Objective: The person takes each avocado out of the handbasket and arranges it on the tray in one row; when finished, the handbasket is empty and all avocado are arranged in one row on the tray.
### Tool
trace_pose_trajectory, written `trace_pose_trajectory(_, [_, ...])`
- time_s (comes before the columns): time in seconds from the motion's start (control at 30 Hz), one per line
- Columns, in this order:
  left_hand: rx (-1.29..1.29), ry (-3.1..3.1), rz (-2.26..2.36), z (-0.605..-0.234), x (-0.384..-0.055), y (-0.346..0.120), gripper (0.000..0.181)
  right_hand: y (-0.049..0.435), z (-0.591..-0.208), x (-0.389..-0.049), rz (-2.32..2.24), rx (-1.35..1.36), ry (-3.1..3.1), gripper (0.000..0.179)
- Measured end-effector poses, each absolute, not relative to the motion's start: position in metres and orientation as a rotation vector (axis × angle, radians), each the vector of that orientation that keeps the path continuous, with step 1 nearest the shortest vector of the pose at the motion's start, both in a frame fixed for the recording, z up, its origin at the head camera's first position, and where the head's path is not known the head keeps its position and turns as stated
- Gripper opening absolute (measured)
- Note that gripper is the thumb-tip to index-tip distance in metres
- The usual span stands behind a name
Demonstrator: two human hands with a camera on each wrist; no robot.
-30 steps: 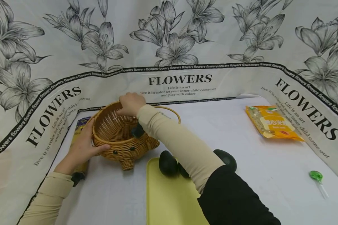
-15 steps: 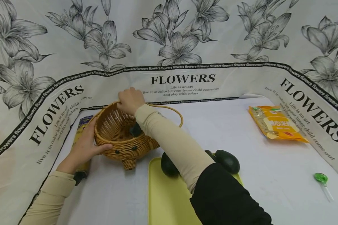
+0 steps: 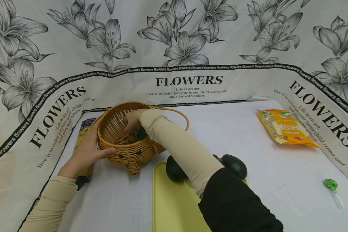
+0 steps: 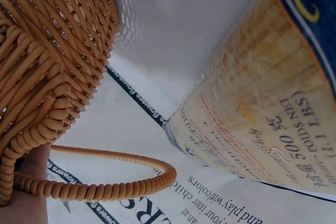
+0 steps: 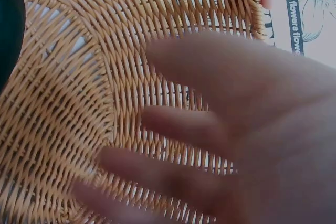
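Note:
A brown wicker basket point(image 3: 127, 153), with small dark eyes and a snout worked into its front, stands at the back left of the table. My left hand point(image 3: 85, 151) grips its left side, thumb along the front. Inside the basket is my right hand point(image 3: 133, 119); its fingers, blurred in the right wrist view, are spread and hold nothing. A dark green rounded thing point(image 5: 10, 30) shows at that view's left edge, against the weave. On the yellow tray point(image 3: 174, 203) lie dark green avocados point(image 3: 175, 169), partly covered by my right sleeve.
Left of the basket, behind my left hand, lies a long pack of noodles point(image 4: 257, 114). An orange food bag point(image 3: 288, 127) is at the back right, and a green lollipop point(image 3: 331, 184) near the right edge. The basket's thin handle point(image 3: 177, 112) hangs out to the right.
My right hand has dropped from above the basket's back rim down into the basket. My left hand keeps its grip on the side. The head view has shifted slightly.

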State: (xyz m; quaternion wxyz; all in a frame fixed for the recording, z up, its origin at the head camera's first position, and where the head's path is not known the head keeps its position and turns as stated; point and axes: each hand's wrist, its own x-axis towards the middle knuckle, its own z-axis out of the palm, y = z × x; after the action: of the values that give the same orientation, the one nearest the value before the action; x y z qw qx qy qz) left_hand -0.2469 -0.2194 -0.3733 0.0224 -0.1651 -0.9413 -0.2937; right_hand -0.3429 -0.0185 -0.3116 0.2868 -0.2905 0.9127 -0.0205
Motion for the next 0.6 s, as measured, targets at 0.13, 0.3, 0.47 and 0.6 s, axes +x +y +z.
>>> trace_pose_trajectory(0.13, [-0.521, -2.902, -0.919, -0.3736, -0.2487, -0.2205, 0.117, -0.02, -0.3086, -0.342, 0.15, -0.775, 2.182, 0.06])
trace_pose_trajectory(0.3, [-0.541, -2.892, -0.928, -0.3744, -0.2516, -0.2225, 0.116, -0.0194, -0.3041, -0.3391, 0.131, -0.848, 2.009, 0.055])
trace_pose_trajectory(0.47, [-0.553, -2.887, -0.941, -0.3735, -0.2538, -0.2226, 0.115, -0.0187, -0.3083, -0.3387, 0.072, -0.882, 1.926, 0.049])
trace_pose_trajectory(0.6, [-0.559, -2.889, -0.953, -0.3715, -0.2569, -0.2231, 0.115, -0.0183, -0.3086, -0.338, -0.006, -0.868, 1.887, 0.046])
